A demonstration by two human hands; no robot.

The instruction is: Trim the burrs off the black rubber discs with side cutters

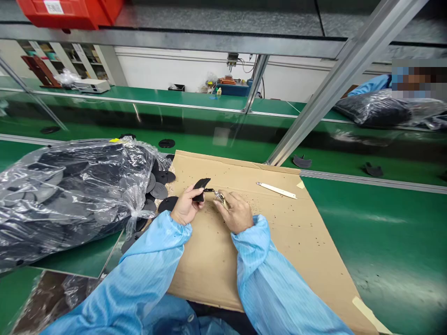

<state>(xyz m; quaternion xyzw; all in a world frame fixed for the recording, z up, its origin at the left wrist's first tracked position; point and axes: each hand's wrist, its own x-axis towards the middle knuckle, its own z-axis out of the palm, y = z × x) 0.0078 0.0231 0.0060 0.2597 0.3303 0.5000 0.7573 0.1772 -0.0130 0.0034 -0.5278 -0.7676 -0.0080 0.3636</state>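
Pinched between the thumb and fingers of my left hand [186, 206] is a black curved plastic part [201, 186], held above the cardboard. A thin stem on the part points toward my right hand [236, 211]. That hand is closed around small nippers [220, 197] with shiny metal jaws, which meet the stem's end. The handles are mostly hidden by my fingers. Beneath both hands lies a cardboard sheet [209, 270] strewn with small dark scraps. A white-handled craft knife [277, 190] rests on it to the right.
On the left, a clear plastic bag [77, 195] bulges with black discs; loose discs [159, 190] lie beside it. Behind the cardboard runs a green conveyor belt [216, 135] carrying several black parts. A metal post [314, 97] slants up at right. Another person's blue sleeve [372, 85] shows far right.
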